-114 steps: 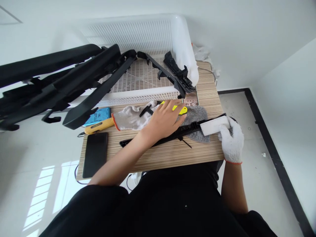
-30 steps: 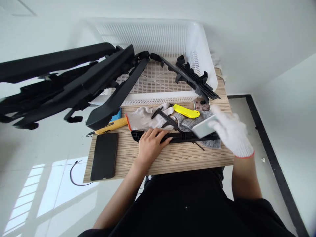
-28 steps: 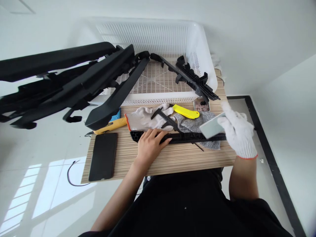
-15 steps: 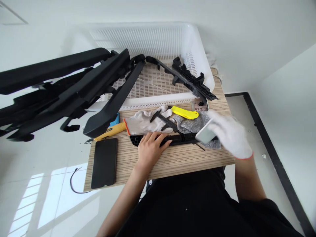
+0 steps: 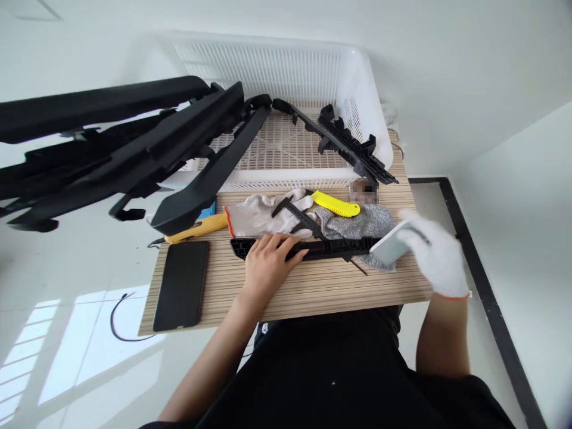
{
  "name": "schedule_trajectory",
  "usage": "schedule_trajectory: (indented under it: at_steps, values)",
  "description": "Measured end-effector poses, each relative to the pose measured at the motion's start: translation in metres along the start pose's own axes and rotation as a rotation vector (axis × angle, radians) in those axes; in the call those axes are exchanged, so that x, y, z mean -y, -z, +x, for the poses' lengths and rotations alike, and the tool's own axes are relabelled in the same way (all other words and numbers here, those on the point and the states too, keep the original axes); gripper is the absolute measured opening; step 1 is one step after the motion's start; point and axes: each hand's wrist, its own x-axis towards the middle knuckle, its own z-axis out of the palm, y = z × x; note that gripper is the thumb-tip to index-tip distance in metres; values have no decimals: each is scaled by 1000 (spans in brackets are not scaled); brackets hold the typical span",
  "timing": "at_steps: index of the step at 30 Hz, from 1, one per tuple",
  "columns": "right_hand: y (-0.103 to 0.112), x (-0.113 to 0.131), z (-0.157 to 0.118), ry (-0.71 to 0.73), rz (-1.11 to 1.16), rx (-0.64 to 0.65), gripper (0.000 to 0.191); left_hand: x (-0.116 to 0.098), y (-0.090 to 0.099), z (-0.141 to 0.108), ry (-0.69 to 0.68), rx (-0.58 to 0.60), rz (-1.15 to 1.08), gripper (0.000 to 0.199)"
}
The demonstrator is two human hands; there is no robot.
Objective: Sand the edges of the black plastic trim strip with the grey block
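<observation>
Head view: blk strip (image 5: 328, 249) lies across tbl (image 5: 313, 292).
L hand (image 5: 267, 263): bare, grasping strip nr its L end.
R hand (image 5: 437, 255): gloved, gripping pale slab (image 5: 389, 247) at strip's R end; contact unclear.
Calipers (image 5: 300, 215): just behind strip.
Yellow tool (image 5: 335, 204): farther behind strip.
Grey cloth (image 5: 357, 223): partly under strip's R end.

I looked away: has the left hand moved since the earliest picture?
Yes. Against the black phone, the left hand has moved left and toward the table's near edge, from the yellow tool to the black strip.
</observation>
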Motion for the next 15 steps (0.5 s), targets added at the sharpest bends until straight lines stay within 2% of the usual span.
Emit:
schedule_trajectory:
  at_steps: [1, 2, 3, 5, 6, 7, 9, 10, 11, 13, 14, 15]
  values:
    - [1, -2, -1, -45, -3, -188, 41, 0, 0, 0, 8, 6, -2, 27]
    - [2, -4, -1, -79, 9, -296, 43, 0, 0, 0, 11, 8, -4, 27]
    - [1, -6, -2, -94, 27, -270, 45, -1, 0, 0, 12, 9, -6, 28]
    - [-1, -8, -3, -85, 43, -22, 41, -1, 0, 0, 20, 15, -9, 28]
    - [-2, -8, -3, -85, 38, 7, 38, -2, 1, 0, 30, 20, -10, 27]
    - [-3, -7, -3, -98, 31, -103, 36, -2, 1, 0, 39, 25, -10, 27]
    - [-4, -7, -4, -138, 46, -530, 35, -3, 1, 0, 47, 29, -6, 26]
    - [-3, -6, -5, -156, 76, -645, 36, -3, 1, 0, 48, 26, -3, 27]
    - [-1, -7, -5, -167, 110, -654, 37, -3, 2, 0, 46, 18, 1, 27]
    - [4, -10, -6, -167, 121, -523, 36, -3, 2, 0, 42, 0, 8, 27]
    - [7, -14, -6, -167, 91, -505, 35, -3, 2, 0, 40, -8, 11, 28]
    - [10, -19, -6, -174, 55, -539, 34, -3, 2, 1, 38, -15, 13, 28]
